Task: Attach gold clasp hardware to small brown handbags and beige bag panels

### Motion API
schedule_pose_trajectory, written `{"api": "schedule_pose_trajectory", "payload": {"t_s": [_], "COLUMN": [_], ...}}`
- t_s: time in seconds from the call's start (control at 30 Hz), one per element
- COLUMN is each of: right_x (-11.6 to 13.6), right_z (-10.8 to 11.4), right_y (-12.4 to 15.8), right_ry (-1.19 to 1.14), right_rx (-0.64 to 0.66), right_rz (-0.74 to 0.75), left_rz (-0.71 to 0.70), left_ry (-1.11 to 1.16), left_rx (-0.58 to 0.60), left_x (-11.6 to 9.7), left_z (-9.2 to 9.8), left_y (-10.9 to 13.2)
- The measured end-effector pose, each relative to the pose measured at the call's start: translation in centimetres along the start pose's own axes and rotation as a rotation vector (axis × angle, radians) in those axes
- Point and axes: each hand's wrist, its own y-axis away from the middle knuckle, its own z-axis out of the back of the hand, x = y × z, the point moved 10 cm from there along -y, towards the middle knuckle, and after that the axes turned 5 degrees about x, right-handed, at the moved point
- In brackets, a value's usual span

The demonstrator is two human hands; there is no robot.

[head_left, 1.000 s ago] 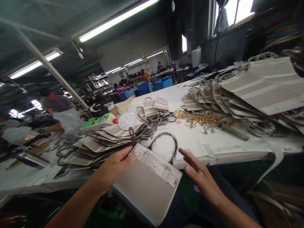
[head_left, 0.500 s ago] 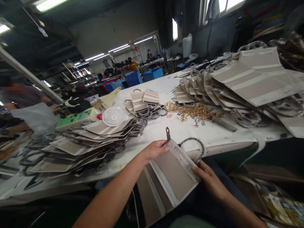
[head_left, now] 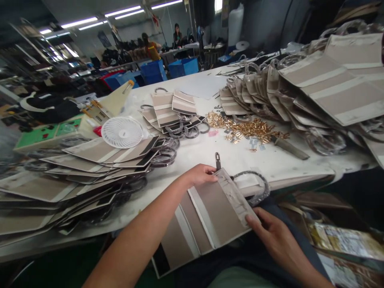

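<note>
A beige bag panel (head_left: 222,210) lies tilted above the person's lap, at the near edge of the white table (head_left: 192,164). The left hand (head_left: 199,176) pinches its top corner beside a dark strap (head_left: 218,161), forearm slanting up from lower left. The right hand (head_left: 270,228) pinches the opposite corner, thumb on the face, fingers mostly hidden, near the wrapped handle (head_left: 265,185).

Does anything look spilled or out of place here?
The gold pieces look spilled: they lie in a loose, straggling heap right on the white table. The left stack looks untidy too, its edges fanned out unevenly. Both may be normal here.
</note>
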Motion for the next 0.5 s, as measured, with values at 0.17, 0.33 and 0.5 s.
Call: {"api": "schedule_pose_trajectory", "payload": {"t_s": [0.17, 0.33, 0.5], "right_x": [-0.1, 0.9, 0.4], "right_z": [1.2, 3.2, 2.1], "right_y": [-0.5, -1.0, -0.5], "right_ry": [0.214, 0.509, 0.634], "right_rx": [-0.015, -0.014, 0.054], "right_rz": [-0.075, -0.080, -0.037], "left_rz": [0.007, -0.012, -0.001], "left_ry": [-0.087, -0.193, -0.357], "left_rx": [0.043, 0.118, 0.090], "left_x": [0.1, -0.6, -1.1], "left_z": [0.2, -0.8, -1.3], "left_y": [-1.4, -1.1, -1.1]}}
